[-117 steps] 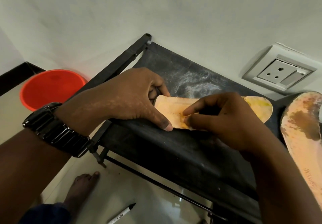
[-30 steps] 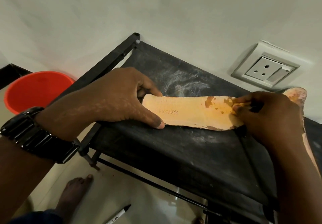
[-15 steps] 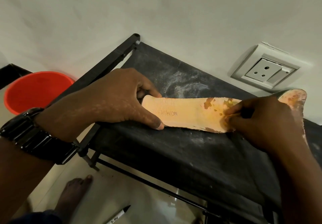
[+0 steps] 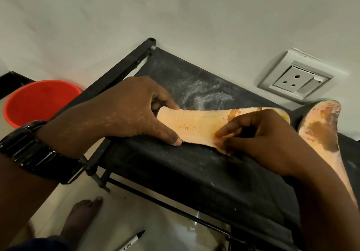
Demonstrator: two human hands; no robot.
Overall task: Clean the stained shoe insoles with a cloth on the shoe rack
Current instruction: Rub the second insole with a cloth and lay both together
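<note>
While the left hand (image 4: 124, 118) clamps the insole (image 4: 194, 126) at its heel, thumb against curled fingers, on the shoe rack (image 4: 175, 170), the right hand (image 4: 272, 139) has slid left from stained toe to midsole, fingertips bunched on a yellowish cloth (image 4: 223, 149); the scrubbing pass is returning.

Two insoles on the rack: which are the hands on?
The FASHION-stamped insole: left hand grips its end, right hand presses a dark cloth on it. The brown-stained insole lies at right.

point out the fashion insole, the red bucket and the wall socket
fashion insole (image 4: 196, 118), head view, bare middle above the lettering
red bucket (image 4: 39, 98), head view, inner wall
wall socket (image 4: 291, 81), head view, face between pin holes
</note>
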